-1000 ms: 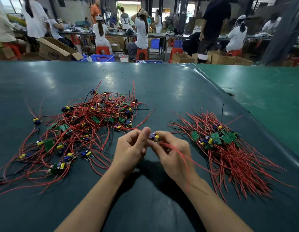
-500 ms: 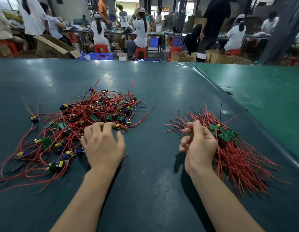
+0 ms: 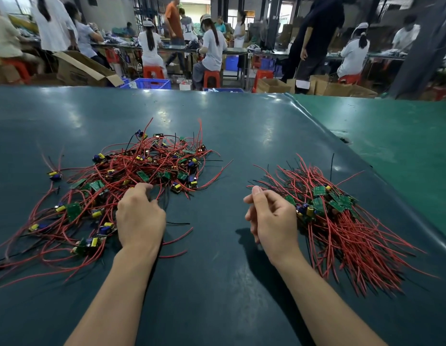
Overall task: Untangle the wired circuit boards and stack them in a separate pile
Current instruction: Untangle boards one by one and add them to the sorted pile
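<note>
While the tangled heap [image 3: 132, 186] lies at ten o'clock on the worktop [image 3: 217, 283] and the sorted pile [image 3: 341, 221] at two, my left hand [image 3: 140, 218] rests curled on its wires, my right hand [image 3: 273, 218] hangs loosely empty, and I judge these light boards best pinched by the stiff edge, since springy leads snag.

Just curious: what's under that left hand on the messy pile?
The left hand covers the tangled pile's near edge; red wires and one black wire stick out around it. Whether its fingers hold a board is hidden.

left hand [image 3: 139, 218] on tangled boards [image 3: 132, 176], sorted pile [image 3: 341, 221]
</note>
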Available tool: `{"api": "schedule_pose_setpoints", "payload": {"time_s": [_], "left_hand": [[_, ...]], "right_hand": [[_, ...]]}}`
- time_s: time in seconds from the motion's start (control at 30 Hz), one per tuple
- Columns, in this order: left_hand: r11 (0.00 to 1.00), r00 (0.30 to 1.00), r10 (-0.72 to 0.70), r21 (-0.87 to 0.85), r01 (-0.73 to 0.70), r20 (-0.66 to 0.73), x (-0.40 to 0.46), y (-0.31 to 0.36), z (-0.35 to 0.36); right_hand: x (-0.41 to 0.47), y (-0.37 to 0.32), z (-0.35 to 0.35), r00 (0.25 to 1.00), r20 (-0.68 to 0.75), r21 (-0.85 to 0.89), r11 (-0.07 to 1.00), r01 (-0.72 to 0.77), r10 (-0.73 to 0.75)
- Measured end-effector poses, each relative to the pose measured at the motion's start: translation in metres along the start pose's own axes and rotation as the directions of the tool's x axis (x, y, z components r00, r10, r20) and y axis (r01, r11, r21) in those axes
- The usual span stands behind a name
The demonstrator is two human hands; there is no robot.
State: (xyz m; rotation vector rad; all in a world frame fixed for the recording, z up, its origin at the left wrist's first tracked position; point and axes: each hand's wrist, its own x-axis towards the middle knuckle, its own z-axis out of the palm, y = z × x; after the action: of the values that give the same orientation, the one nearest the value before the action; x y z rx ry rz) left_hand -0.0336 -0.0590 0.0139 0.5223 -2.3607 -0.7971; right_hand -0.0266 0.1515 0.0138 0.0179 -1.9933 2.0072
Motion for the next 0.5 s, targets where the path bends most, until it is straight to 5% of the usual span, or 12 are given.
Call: {"api": "schedule_pose_setpoints", "payload": {"time_s": [0.27, 0.4, 0.5], "left_hand": [[0.946, 0.890, 0.264, -0.078, -0.314, -0.372, -0.006, 0.011, -0.007], [0.710, 0.701, 0.493, -0.226, -0.667, -0.515, -0.021, 0.024, -0.005], [0.573, 0.679, 0.581, -0.367, -0.732, -0.449, -0.041, 0.038, 0.004]], "right_hand": [[0.002, 0.005, 0.001, 0.999, 0.007, -0.047, 0.998, 0.048, -0.048], [0.003, 0.009, 0.002, 0.997, 0.049, -0.075, 0.995, 0.066, -0.063], [0.001, 0.010, 0.006, 0.971, 0.234, -0.102, 0.992, 0.076, -0.050]]}}
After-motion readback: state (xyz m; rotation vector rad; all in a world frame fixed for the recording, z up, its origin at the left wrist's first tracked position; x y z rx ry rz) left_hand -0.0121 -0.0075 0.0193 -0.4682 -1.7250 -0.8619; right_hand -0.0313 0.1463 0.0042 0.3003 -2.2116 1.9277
